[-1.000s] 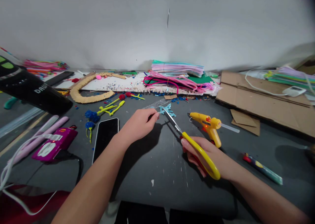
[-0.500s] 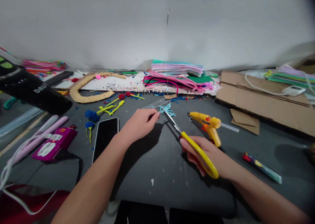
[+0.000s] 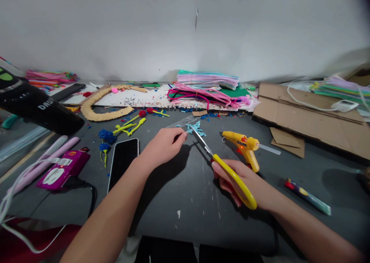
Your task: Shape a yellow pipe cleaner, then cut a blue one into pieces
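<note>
A pair of scissors (image 3: 235, 182) with yellow handles and metal blades is in my right hand (image 3: 245, 178), its tips pointing away from me. Those tips reach a small heap of light blue cut pieces (image 3: 198, 129) on the dark table. My left hand (image 3: 167, 145) is closed in a pinch just left of the blades. Whatever lies between its fingertips is too small to make out. Behind the heap lies a clear ruler (image 3: 180, 121), partly covered. A yellow glue gun (image 3: 243, 145) with a glue stick in it rests right of the scissors.
Left of my arm are a phone (image 3: 123, 161), a purple power adapter (image 3: 65, 170) with cables, and a black tumbler (image 3: 40, 105). Pink pipe cleaners (image 3: 199, 94) and a curved cardboard piece (image 3: 108, 113) lie at the back. Cardboard sheets (image 3: 306, 116) and a tube (image 3: 308, 196) are on the right.
The view has shifted very slightly. Both hands and the scissors stay in nearly the same place.
</note>
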The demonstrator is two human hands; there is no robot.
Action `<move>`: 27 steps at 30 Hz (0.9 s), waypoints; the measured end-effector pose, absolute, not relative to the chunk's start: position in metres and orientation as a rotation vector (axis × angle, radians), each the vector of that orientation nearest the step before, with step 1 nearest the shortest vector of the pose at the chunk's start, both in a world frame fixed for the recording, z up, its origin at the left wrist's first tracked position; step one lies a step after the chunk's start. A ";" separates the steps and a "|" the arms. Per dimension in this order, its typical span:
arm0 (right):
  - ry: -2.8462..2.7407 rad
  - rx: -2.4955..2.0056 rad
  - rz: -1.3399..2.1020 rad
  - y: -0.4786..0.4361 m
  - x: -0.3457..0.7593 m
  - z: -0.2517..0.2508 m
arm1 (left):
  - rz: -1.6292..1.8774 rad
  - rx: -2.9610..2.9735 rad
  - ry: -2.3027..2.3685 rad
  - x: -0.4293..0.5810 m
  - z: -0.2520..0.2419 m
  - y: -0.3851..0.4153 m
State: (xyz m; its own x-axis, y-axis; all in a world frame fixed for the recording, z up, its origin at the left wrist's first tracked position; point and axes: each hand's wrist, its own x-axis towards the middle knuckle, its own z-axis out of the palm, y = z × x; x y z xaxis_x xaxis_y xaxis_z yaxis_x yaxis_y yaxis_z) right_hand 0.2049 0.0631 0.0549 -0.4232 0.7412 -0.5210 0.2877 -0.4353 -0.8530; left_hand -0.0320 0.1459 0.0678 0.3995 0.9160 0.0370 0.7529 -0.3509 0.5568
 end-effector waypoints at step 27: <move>-1.634 -1.655 1.821 0.075 0.201 0.061 | 0.211 2.156 1.449 -0.055 0.070 0.153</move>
State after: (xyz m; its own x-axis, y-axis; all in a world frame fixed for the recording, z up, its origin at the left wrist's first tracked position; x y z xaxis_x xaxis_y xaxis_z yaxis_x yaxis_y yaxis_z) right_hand 0.2008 0.0751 0.0610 -0.3602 0.7292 -0.5818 0.4997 -0.3758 -0.7804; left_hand -0.0547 0.1530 0.0703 0.4127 0.8969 -0.1591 0.8145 -0.2852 0.5052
